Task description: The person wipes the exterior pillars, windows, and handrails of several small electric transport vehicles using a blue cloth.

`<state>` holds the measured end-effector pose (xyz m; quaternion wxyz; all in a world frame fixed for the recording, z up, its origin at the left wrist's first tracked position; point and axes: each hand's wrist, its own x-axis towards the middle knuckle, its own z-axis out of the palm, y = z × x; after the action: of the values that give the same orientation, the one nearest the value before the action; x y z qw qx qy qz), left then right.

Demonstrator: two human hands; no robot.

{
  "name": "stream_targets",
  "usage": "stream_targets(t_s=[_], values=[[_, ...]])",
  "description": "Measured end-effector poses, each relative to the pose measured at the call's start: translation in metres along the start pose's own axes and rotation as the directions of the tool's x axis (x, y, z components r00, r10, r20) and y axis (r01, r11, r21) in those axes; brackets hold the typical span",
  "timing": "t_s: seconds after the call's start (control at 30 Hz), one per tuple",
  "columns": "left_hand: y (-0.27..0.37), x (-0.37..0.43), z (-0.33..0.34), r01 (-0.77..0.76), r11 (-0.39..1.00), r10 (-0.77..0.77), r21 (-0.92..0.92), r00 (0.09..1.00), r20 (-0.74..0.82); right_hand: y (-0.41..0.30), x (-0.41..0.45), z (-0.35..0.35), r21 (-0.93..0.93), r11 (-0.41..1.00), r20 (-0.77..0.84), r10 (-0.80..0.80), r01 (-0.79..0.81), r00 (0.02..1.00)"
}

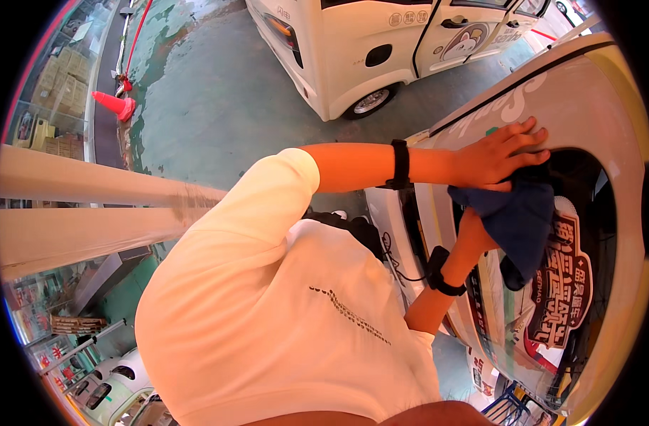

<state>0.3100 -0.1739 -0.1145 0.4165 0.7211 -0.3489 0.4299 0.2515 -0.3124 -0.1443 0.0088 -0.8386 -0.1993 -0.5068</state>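
Observation:
My left hand (508, 152) lies with spread fingers on the cream body panel (569, 101) of a small vehicle, at the edge of its dark window (591, 186). A dark blue cloth (521, 218) hangs just under that palm, against the glass. My right hand (479, 231) is in the cloth, which covers its fingers. Black bands circle both wrists. A large red, black and white sticker (561, 287) with writing is on the window beside the cloth.
Another cream vehicle (356, 48) stands on the wet green floor ahead. A red traffic cone (114, 105) lies tilted at the upper left, near glazed shelves of boxes (63, 80). Pale beams (90, 186) cross the left side. A blue metal rack (508, 407) is at lower right.

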Motion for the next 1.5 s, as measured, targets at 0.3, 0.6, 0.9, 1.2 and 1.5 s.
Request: stream_targets(t_s=[0.3,0.6,0.9,1.2,1.5], values=[[-0.015,-0.041,-0.052,0.055,0.997,-0.040,-0.055,0.970,0.241,-0.055,-0.089,0.116,0.225,0.969,0.250,-0.155,0.098,0.956],[-0.099,-0.050,-0.095,0.438,0.896,-0.418,-0.076,0.888,0.194,-0.068,-0.064,0.208,0.506,0.856,0.352,-0.092,-0.107,0.932],[-0.186,-0.043,-0.175,0.737,0.652,-0.667,-0.177,0.669,0.328,-0.179,-0.006,0.384,0.762,0.242,0.642,-0.169,-0.600,0.747],[-0.178,-0.002,-0.321,0.667,0.727,-0.601,0.166,0.734,-0.316,-0.362,0.252,0.367,0.975,-0.142,-0.164,0.047,0.169,0.985],[-0.198,-0.096,-0.376,0.853,0.518,-0.740,-0.056,0.415,-0.529,-0.382,0.275,0.286,0.951,-0.028,-0.300,-0.332,0.309,0.894]])
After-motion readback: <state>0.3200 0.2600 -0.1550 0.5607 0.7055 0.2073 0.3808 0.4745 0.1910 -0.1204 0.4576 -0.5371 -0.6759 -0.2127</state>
